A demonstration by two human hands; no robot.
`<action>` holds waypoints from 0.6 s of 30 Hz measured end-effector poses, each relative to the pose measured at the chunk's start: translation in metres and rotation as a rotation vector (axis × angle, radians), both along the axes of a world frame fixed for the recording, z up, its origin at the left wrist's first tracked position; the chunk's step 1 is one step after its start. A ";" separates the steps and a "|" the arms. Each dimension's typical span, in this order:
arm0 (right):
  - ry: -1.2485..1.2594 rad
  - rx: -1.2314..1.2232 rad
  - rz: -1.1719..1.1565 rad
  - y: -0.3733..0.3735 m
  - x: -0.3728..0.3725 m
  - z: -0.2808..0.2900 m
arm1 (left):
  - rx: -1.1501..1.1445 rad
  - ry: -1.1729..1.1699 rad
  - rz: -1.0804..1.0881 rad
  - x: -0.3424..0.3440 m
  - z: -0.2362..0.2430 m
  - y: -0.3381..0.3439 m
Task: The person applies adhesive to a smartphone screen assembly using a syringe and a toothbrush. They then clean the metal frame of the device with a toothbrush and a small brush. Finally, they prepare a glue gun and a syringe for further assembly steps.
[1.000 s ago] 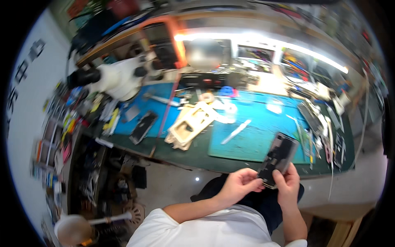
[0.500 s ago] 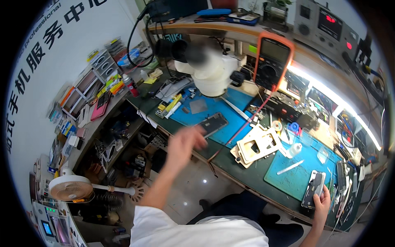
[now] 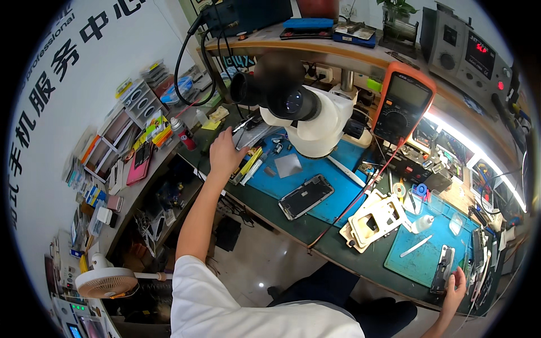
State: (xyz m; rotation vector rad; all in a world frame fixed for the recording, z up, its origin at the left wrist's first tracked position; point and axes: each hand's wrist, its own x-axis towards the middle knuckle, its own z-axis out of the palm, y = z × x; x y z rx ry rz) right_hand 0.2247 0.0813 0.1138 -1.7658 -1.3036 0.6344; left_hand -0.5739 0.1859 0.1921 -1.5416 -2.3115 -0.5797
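Observation:
My left hand (image 3: 224, 153) reaches over the far left of the bench. Its fingers are closed round a slim metal tool (image 3: 242, 124) that looks like tweezers, above some grey flat parts. Before it on the blue mat lies a dark phone (image 3: 306, 196), its inner side up. Far to the right, my right hand (image 3: 455, 286) rests beside a second phone piece (image 3: 443, 269), a dark and silver one near the bench edge. The thumb is at that piece's side edge, and the fingers are loosely bent and apart from the thumb.
A white microscope (image 3: 318, 124) stands over the blue mat (image 3: 270, 183). Right of it are an orange multimeter (image 3: 403, 101), a cream phone fixture (image 3: 376, 219), a small bottle (image 3: 422, 224) and a white pen-like tool (image 3: 416, 246). A red spray can (image 3: 183, 134) stands at left.
My left hand has moved from the dark phone up and left to the slim tool. The phone now lies on the mat. My right hand's thumb has come off the second phone piece's face.

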 end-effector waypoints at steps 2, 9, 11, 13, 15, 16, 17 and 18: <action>-0.085 0.045 -0.081 -0.003 -0.015 0.004 | 0.100 -0.003 -0.041 0.007 0.011 -0.025; 0.063 0.138 0.023 -0.027 -0.123 0.059 | 0.105 -0.440 -0.443 0.097 0.044 -0.146; 0.230 0.017 0.228 -0.029 -0.186 0.083 | 0.018 -0.485 -0.672 0.132 0.043 -0.158; 0.396 -0.146 0.463 -0.024 -0.229 0.093 | -0.132 -0.615 -0.882 0.166 0.044 -0.159; 0.538 -0.254 0.635 -0.019 -0.250 0.091 | -0.268 -0.663 -1.002 0.196 0.041 -0.152; 0.652 -0.202 0.680 -0.021 -0.253 0.085 | -0.296 -0.691 -1.080 0.210 0.036 -0.145; 0.641 -0.198 0.655 -0.025 -0.249 0.081 | -0.320 -0.714 -1.162 0.223 0.033 -0.134; 0.629 -0.195 0.630 -0.029 -0.243 0.080 | -0.313 -0.778 -1.217 0.236 0.030 -0.125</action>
